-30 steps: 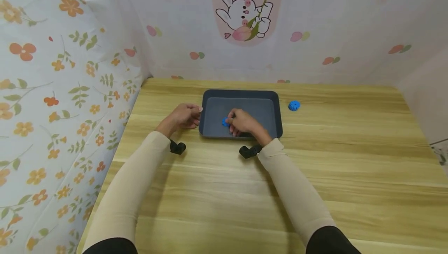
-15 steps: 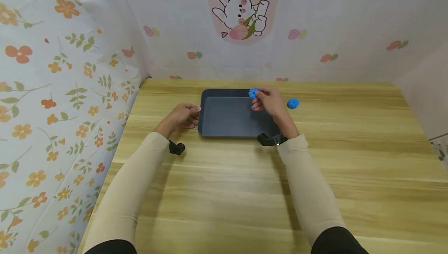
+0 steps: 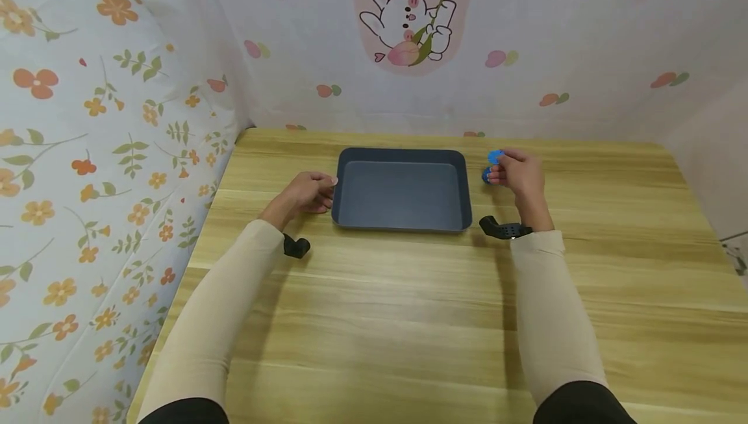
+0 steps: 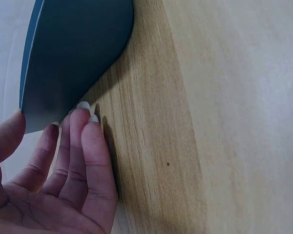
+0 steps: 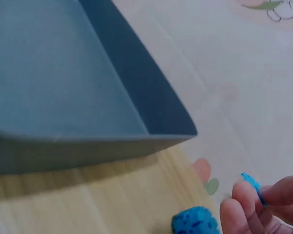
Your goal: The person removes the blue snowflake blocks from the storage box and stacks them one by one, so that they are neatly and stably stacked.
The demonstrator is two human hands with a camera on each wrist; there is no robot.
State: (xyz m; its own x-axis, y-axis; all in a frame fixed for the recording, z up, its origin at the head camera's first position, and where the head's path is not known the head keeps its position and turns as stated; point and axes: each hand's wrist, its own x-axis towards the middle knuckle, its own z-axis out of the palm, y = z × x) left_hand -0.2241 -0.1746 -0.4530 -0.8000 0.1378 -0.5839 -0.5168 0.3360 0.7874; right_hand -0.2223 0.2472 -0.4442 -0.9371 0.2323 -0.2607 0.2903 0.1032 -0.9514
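Observation:
A thin blue disc with a notched edge (image 3: 495,156) is pinched between the thumb and fingers of my right hand (image 3: 523,174), right of the tray. Just below it in the head view, a blue lump with dark pits (image 5: 194,222) sits on the table, partly covered by my fingers in the head view. The dark grey rectangular tray (image 3: 403,197) has nothing in it. At its left end is my left hand (image 3: 306,191), fingers loosely extended. In the left wrist view, the thumb tip (image 4: 17,119) is at the tray's rim and the other fingertips lie along its outer wall.
The wooden table (image 3: 374,320) runs back to a white printed cloth (image 3: 292,34). A flowered cloth (image 3: 105,216) hangs along the table's left edge. A black wrist mount (image 3: 497,228) juts out from my right wrist, another (image 3: 297,247) from the left.
My right hand has lifted the blue disc out of the tray and carried it right, over to the blue lump. The left hand has stayed at the tray's left end.

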